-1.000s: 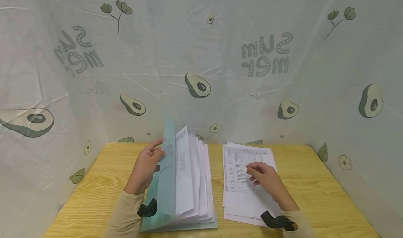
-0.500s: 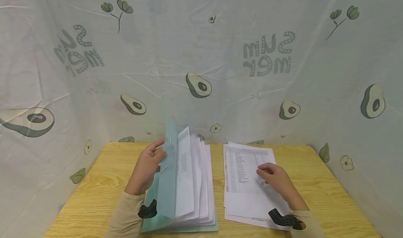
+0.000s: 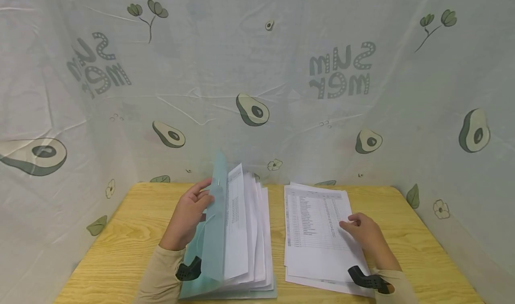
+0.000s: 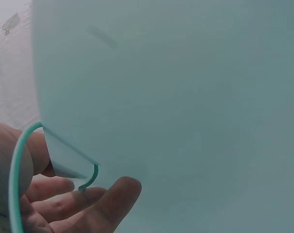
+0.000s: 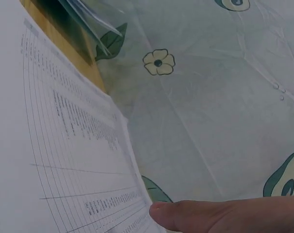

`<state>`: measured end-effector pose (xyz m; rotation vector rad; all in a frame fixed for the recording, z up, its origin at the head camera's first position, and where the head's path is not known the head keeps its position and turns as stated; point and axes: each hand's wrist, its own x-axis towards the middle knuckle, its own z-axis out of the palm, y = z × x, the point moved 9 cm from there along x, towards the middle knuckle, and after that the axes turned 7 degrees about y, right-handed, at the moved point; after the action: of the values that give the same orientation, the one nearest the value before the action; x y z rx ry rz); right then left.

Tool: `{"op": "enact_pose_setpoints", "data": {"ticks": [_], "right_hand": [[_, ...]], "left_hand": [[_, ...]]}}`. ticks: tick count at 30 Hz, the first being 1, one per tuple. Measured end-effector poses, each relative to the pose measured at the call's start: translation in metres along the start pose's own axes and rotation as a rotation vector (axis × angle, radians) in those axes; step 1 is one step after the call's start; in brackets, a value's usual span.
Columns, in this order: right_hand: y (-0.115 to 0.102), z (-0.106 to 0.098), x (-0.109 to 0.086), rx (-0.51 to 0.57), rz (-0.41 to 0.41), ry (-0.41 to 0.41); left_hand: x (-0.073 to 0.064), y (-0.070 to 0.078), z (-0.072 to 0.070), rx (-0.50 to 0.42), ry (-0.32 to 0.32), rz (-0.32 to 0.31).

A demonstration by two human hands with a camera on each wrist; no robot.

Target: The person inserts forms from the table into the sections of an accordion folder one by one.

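Observation:
A pale blue-green plastic folder (image 3: 212, 243) stands partly opened, its cover raised, with several sheets of paper (image 3: 249, 237) fanned inside. My left hand (image 3: 187, 214) grips the raised cover from its left side. In the left wrist view the cover (image 4: 176, 97) fills most of the picture, and a green elastic cord (image 4: 15, 165) loops past the fingers (image 4: 125, 189). On the right lies a stack of printed sheets (image 3: 318, 259), the top one bearing a table. My right hand (image 3: 368, 234) is over the stack's right edge, fingers loosely bent, with no sheet visibly lifted.
Both paper piles lie on a yellow wood-grain table (image 3: 116, 246). A pale curtain (image 3: 289, 129) printed with avocados, leaves and flowers hangs behind the table and along its sides. A strip of table separates the folder from the loose stack.
My right hand has moved rightward and slightly toward me, from the middle of the printed sheets to their right edge. The left hand and folder have stayed nearly still.

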<state>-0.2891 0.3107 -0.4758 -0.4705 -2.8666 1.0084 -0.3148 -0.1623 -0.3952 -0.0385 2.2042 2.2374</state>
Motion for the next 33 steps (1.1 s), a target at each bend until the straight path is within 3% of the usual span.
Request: {"op": "enact_pose_setpoints", "data": {"ticks": [6, 17, 33], "right_hand": [[0.014, 0.008, 0.0, -0.017, 0.071, -0.067], [0.026, 0.011, -0.002, -0.091, 0.139, -0.059], [0.016, 0.014, -0.002, -0.006, 0.051, -0.007]], "left_hand": [[0.0, -0.002, 0.001, 0.02, -0.006, 0.002], [0.001, -0.001, 0.002, 0.016, -0.01, 0.003], [0.0, -0.001, 0.005, 0.04, -0.013, 0.015]]}}
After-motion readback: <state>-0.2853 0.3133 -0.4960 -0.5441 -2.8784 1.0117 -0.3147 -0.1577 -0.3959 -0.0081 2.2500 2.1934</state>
